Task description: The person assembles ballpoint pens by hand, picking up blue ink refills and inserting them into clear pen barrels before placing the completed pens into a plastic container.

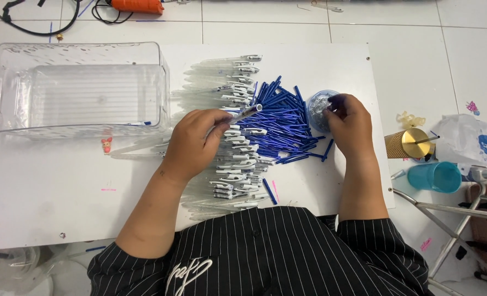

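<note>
The left hand point(195, 138) has a pen barrel point(242, 114) pinched between thumb and fingers, clear plastic with a white end, tilted up to the right above the piles on the white board point(62, 186). The right hand point(348, 121) reaches into a small round blue cup point(318, 106) at the board's right side, fingertips curled together at its rim; whether they grip anything inside, I cannot tell, the contents are a glittery blur. Between the two hands lies a heap of blue refills point(282, 123), thin dark-blue sticks fanned out in all directions, a few strays lower down near the wrist. Left of those, a long row of clear barrels point(235, 164) with white clips runs from the board's top toward the person's striped shirt point(265, 252), partly hidden under the left hand. At the upper left sits a clear plastic bin point(13, 87), with one pen lying at its near edge. A small pink sticker point(107, 144) sits just below the bin. Off the board on the right: a gold-lidded tumbler point(413, 141), a turquoise cup point(435, 176), and a white bag point(473, 140) with a blue round label. An orange tool point(136, 5) and black cable point(41, 27) lie on the tiled floor at the top.
</note>
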